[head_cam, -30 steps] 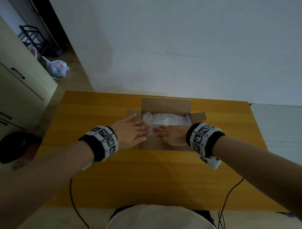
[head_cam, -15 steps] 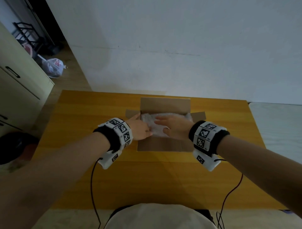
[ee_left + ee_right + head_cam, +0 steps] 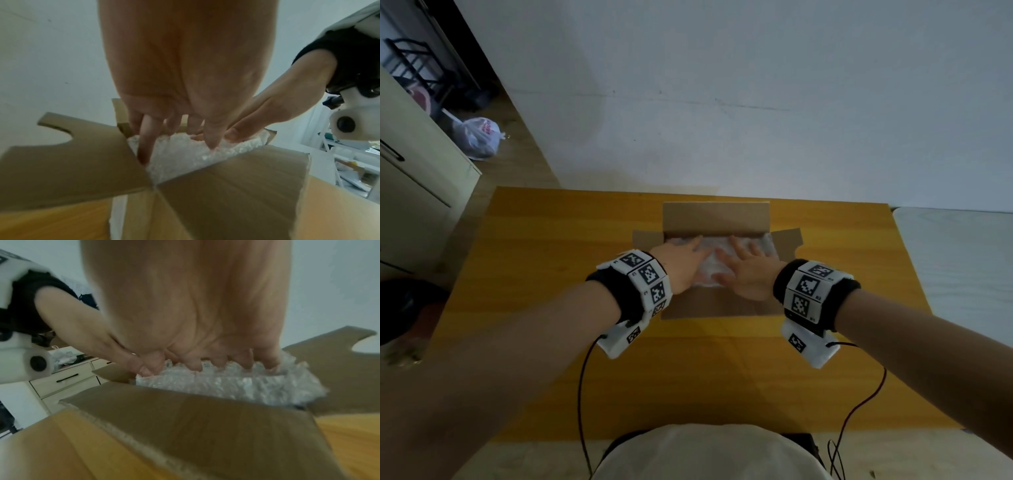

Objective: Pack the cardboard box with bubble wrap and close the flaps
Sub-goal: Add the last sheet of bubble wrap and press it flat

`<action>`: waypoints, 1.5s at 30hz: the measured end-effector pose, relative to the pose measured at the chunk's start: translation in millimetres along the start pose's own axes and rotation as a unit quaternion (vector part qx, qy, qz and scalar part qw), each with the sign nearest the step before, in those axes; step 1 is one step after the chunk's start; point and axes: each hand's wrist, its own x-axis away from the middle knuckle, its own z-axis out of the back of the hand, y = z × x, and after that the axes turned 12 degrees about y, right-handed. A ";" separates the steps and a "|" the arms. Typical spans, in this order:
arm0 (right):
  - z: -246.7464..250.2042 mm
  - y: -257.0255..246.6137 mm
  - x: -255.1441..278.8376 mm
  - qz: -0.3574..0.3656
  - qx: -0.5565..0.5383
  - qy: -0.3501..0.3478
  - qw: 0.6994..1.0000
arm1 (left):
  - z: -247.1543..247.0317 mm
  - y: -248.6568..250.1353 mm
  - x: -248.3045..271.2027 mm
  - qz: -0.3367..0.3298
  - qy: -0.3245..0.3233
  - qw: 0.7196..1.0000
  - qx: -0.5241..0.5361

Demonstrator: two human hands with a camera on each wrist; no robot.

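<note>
On the desk (image 3: 551, 274) the box (image 3: 717, 214) stands with flaps spread. Left hand (image 3: 681, 267), then right hand (image 3: 748, 277), fingers flat and apart, press the wrap (image 3: 709, 274) down inside it. Packing looks nearly finished; next, fold the flaps shut.

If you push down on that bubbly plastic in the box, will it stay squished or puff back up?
The bubble wrap looks crumpled and puffy under the left hand and right hand, so it probably springs back some. It bulges above the cardboard box rim in the right wrist view, so it is likely soft, floppy and light.
</note>
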 end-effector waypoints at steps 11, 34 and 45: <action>2.8 -3.8 -21.3 -0.045 -0.097 -0.095 0.990 | 2.4 12.6 -24.7 0.017 -0.085 0.992 -0.087; 11.9 69.4 30.9 0.000 -0.254 0.090 0.963 | -16.5 20.2 -5.5 -0.171 -0.030 0.980 -0.092; -9.9 84.5 32.7 0.022 -0.130 0.124 0.983 | -2.0 51.2 -27.8 -0.130 0.044 0.991 0.001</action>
